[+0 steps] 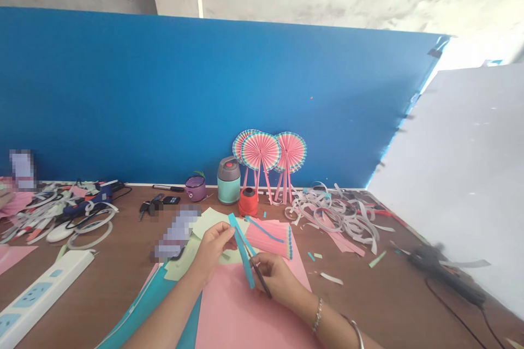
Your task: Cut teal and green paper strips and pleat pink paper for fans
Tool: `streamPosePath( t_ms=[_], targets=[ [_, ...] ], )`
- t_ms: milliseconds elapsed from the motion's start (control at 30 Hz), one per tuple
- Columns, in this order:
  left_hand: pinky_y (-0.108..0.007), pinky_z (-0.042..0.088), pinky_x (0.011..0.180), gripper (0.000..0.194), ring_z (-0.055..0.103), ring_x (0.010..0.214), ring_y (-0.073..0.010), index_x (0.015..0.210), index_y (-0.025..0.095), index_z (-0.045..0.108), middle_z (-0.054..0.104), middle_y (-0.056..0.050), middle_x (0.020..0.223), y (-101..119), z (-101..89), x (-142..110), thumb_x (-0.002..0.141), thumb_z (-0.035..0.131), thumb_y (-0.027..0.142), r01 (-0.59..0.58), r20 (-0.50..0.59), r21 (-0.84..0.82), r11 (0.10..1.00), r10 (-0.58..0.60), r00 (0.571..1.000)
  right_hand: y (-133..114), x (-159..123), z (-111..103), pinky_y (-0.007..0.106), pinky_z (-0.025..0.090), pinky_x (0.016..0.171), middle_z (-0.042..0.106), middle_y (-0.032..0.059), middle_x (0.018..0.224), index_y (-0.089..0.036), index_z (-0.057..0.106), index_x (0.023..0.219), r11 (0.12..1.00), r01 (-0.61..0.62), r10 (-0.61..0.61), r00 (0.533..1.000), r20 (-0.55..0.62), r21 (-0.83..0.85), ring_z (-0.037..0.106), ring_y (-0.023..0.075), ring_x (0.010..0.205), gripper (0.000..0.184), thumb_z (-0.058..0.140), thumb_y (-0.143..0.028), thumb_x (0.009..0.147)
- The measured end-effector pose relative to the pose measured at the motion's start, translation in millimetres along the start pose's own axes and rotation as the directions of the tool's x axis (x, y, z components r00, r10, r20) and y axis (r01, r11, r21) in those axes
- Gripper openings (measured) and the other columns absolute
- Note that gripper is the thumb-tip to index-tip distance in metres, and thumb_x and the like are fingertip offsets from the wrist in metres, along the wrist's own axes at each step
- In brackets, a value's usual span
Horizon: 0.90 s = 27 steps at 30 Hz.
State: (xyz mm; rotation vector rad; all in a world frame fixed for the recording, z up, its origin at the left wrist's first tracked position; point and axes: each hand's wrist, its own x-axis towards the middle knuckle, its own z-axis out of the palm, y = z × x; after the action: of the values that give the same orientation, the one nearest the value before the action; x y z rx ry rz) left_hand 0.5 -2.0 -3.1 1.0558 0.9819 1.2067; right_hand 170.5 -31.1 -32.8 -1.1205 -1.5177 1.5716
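Observation:
My left hand [218, 241] pinches the upper part of a blue paper strip [246, 263], which slants down towards me. In my right hand [275, 278] is a pair of scissors [260, 275], its dark part pointing down and its thin blades lying along the strip; my fingers partly hide it. Below both hands lies a large sheet of pink paper [249, 311]. Just beyond them is a pleated pink paper piece [270, 238] with a blue-trimmed edge and a narrow blue strip [265, 229] on top. Pale green paper [208, 222] lies beside it.
Several pink folded fans [261, 151] lean against the blue partition [164, 92], near a red container [248, 202] and a mint jar [228, 181]. Curled paper strips [339, 215] and a black glue gun [446, 272] lie right. A power strip [41, 294] sits left.

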Motion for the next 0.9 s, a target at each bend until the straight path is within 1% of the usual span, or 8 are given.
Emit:
streamPosePath(
  t_ms=[133,267,400,633,800,900],
  targets=[
    [-0.023,0.044,0.061,0.024,0.053,0.058,-0.0117,0.062,0.017,0.055,0.056,0.002,0.058,-1.4,1.2,-0.5,0.068,0.066,0.037,0.001,0.024,0.002,1.0,-0.001,1.0,2.7,0.3,0.4,0.017,0.029,0.037,0.047,-0.0074,0.043,-0.016,0.054,0.068,1.0,0.024,-0.023,1.0,0.011,-0.003,0.037,0.005,0.036,0.006,0.055,-0.018,0.062],
    [-0.024,0.043,0.061,0.025,0.052,0.057,-0.0119,0.061,0.017,0.054,0.055,0.001,0.058,-1.1,1.7,-0.4,0.067,0.066,0.038,-0.002,0.022,0.005,1.0,0.002,1.0,8.5,2.0,0.7,0.017,0.029,0.036,0.047,-0.0076,0.043,-0.016,0.053,0.068,0.999,0.048,-0.048,0.999,0.01,-0.003,0.036,0.0047,0.036,0.005,0.054,-0.019,0.064],
    [-0.024,0.043,0.061,0.026,0.052,0.057,-0.012,0.06,0.018,0.054,0.055,0.001,0.058,0.2,2.4,-0.8,0.066,0.067,0.04,0.005,0.015,0.014,1.0,-0.005,1.0,8.5,2.4,0.7,0.016,0.028,0.036,0.046,-0.0078,0.043,-0.016,0.054,0.068,0.999,0.026,-0.026,1.0,-0.001,-0.029,0.037,0.0047,0.036,0.006,0.054,-0.02,0.064],
    [-0.024,0.043,0.06,0.026,0.053,0.056,-0.012,0.059,0.018,0.054,0.056,0.002,0.056,1.8,3.6,-1.8,0.065,0.067,0.041,0.005,0.007,0.021,1.0,-0.005,1.0,4.5,1.3,0.3,0.016,0.028,0.036,0.044,-0.0084,0.042,-0.016,0.054,0.068,1.0,0.003,-0.003,1.0,0.001,-0.03,0.034,0.0041,0.035,0.007,0.054,-0.02,0.063],
    [-0.024,0.043,0.06,0.024,0.054,0.059,-0.0122,0.066,0.018,0.056,0.058,0.002,0.06,-1.1,0.6,1.1,0.067,0.065,0.041,-0.002,0.003,-0.007,1.0,0.002,1.0,6.6,2.1,-0.2,0.016,0.029,0.036,0.047,-0.0078,0.042,-0.016,0.054,0.066,0.998,-0.004,0.004,1.0,-0.009,-0.057,0.035,0.0042,0.035,0.005,0.054,-0.019,0.063],
    [-0.023,0.043,0.06,0.024,0.053,0.058,-0.0115,0.065,0.019,0.054,0.057,0.002,0.06,-2.9,-0.9,2.7,0.068,0.064,0.04,-0.01,-0.011,-0.009,1.0,0.009,1.0,7.3,2.5,-0.3,0.016,0.029,0.036,0.047,-0.008,0.042,-0.015,0.055,0.069,0.998,-0.01,0.01,1.0,-0.009,-0.061,0.035,0.0044,0.034,0.007,0.054,-0.018,0.062]
  ],
)
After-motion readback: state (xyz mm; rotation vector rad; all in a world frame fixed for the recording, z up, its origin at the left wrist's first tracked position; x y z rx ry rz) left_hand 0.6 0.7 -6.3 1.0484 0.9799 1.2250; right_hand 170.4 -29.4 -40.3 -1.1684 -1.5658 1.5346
